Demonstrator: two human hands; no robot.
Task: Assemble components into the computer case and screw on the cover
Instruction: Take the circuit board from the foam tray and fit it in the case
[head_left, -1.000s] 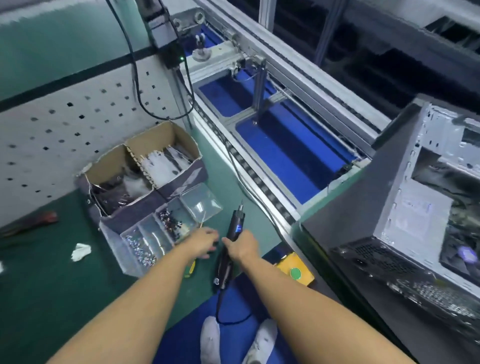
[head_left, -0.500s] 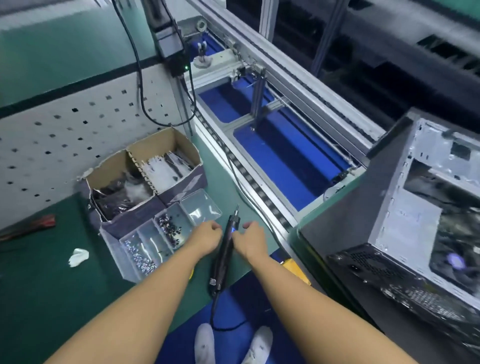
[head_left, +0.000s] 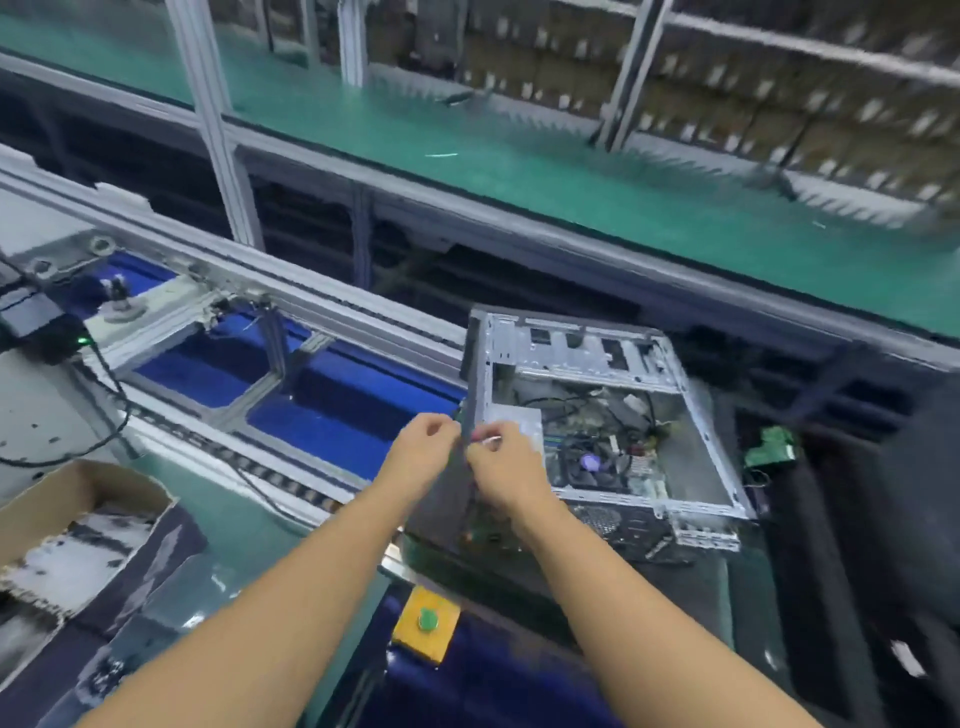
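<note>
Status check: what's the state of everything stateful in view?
computer case, on its side, cover off, internals exposed
screwdriver, upright, gripped by right hand
left hand, fingers curled beside the screwdriver, hold unclear
indicator light, lit green
cardboard box, open

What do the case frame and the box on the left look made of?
Case frame: bare sheet metal, probably steel. It is silver-grey with a dull sheen, punched slots and folded edges.
Box: cardboard, matte brown, with a ragged, torn-looking rim. Blur hides any finer texture.
</note>
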